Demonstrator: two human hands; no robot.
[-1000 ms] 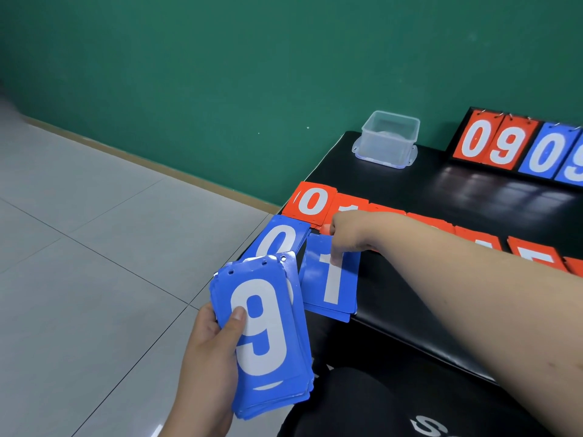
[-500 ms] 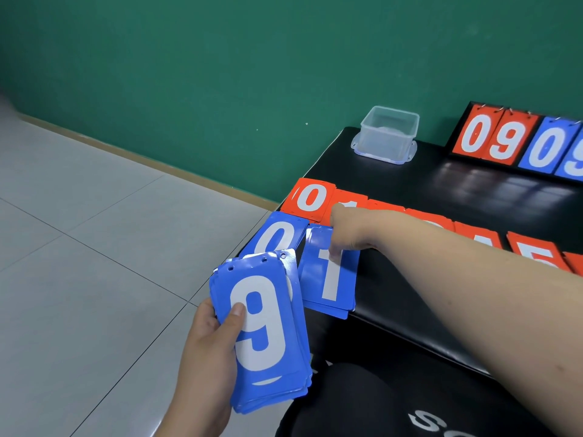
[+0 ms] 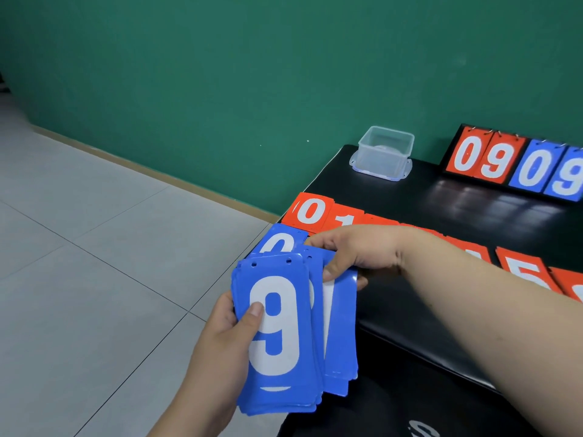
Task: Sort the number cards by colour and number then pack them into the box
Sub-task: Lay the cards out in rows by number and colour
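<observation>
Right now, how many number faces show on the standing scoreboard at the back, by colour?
Red faces: 2
Blue faces: 2
Total: 4

A single wide-angle view from the person's head looks forward and down, tilted toward the bench's (image 3: 441, 216) near left corner. The hands and the cards (image 3: 274, 326) they hold lie closest to the lens: the left hand (image 3: 220, 342) at 6 o'clock, the right hand (image 3: 356, 250) just right of centre, its forearm entering from 4 o'clock. The bench recedes toward 2 o'clock, the floor (image 3: 79, 247) spreads at 9 o'clock, and the wall (image 3: 220, 74), farthest off, spans 12 o'clock.
</observation>
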